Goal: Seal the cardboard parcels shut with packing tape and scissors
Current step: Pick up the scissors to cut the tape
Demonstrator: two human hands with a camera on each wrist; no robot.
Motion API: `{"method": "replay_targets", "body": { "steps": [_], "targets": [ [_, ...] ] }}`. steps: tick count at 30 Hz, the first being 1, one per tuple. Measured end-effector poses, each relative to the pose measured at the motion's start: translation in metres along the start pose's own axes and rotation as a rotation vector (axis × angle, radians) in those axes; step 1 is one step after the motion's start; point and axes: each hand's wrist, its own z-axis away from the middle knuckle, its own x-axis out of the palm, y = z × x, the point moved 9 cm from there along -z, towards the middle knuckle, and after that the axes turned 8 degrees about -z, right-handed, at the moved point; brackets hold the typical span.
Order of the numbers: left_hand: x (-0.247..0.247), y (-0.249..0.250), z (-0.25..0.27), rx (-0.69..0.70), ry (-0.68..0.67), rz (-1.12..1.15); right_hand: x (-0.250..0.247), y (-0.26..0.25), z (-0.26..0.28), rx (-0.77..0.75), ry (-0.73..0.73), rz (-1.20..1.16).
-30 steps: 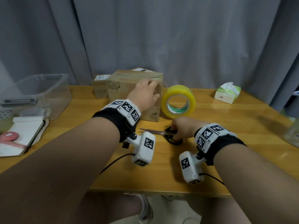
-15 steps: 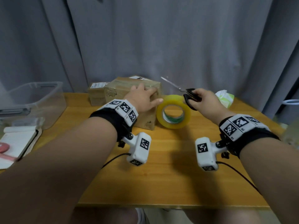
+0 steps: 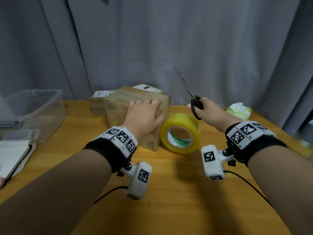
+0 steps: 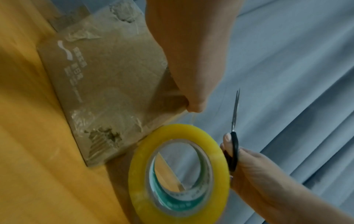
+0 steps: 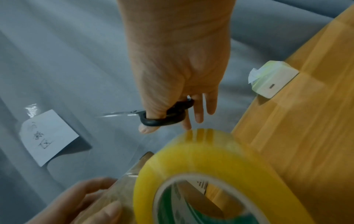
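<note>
The cardboard parcel [image 3: 137, 106] sat at the back of the wooden bench [image 3: 169, 192], close to the grey curtain [image 3: 169, 39], with a smaller box [image 3: 97, 102] just behind it to the left. The left hand [image 3: 144, 114] lay over its top near the right edge, fingers fairly straight and pressing down, thumb at the corner. The yellow roll of tape [image 3: 180, 133] stood on edge, touching the parcel's right side; whether a strip ran from it to the box top could not be made out clearly. The right hand [image 3: 208, 111] was raised above the roll, thumb and fingers curled through the black loops of the scissors [image 3: 189, 92], blades together and pointing up and away.

The step in hand looked like cutting the tape free. To do it well, the left hand should keep the strip flat and taut at the edge, and the blades should open, come down between roll and parcel, and cut close to the box, clear of the thumb.

A clear tub [image 3: 33, 109] and a notebook [image 3: 15, 156] lay left; a tissue pack [image 3: 238, 111] lay right.
</note>
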Motion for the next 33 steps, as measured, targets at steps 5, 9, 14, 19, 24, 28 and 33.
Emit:
{"method": "replay_targets", "body": {
  "steps": [5, 9, 14, 19, 24, 28, 33],
  "targets": [
    [-0.017, -0.019, 0.018, 0.213, -0.021, 0.239, 0.009, -0.041, 0.0, -0.137, -0.111, -0.08],
    [-0.023, -0.028, 0.031, 0.403, -0.161, 0.474, 0.036, -0.07, 0.008, -0.217, -0.258, -0.134],
    [-0.013, -0.019, 0.032, 0.37, -0.176, 0.462, 0.053, -0.077, 0.008, -0.217, -0.226, -0.083],
    [-0.004, -0.044, 0.03, -0.034, -0.113, 0.535, 0.054, -0.074, 0.015, -0.159, -0.121, 0.166],
    [0.024, -0.042, 0.057, -0.325, -0.558, 0.914, 0.065, -0.071, 0.024, -0.118, -0.035, 0.265],
    [0.025, -0.028, 0.073, -0.382, -0.643, 1.016, 0.066, -0.067, 0.028, -0.117, 0.075, 0.151],
    [0.026, -0.028, 0.072, -0.377, -0.63, 0.958, 0.068, -0.072, 0.026, -0.065, 0.118, 0.201]
  ]
}}
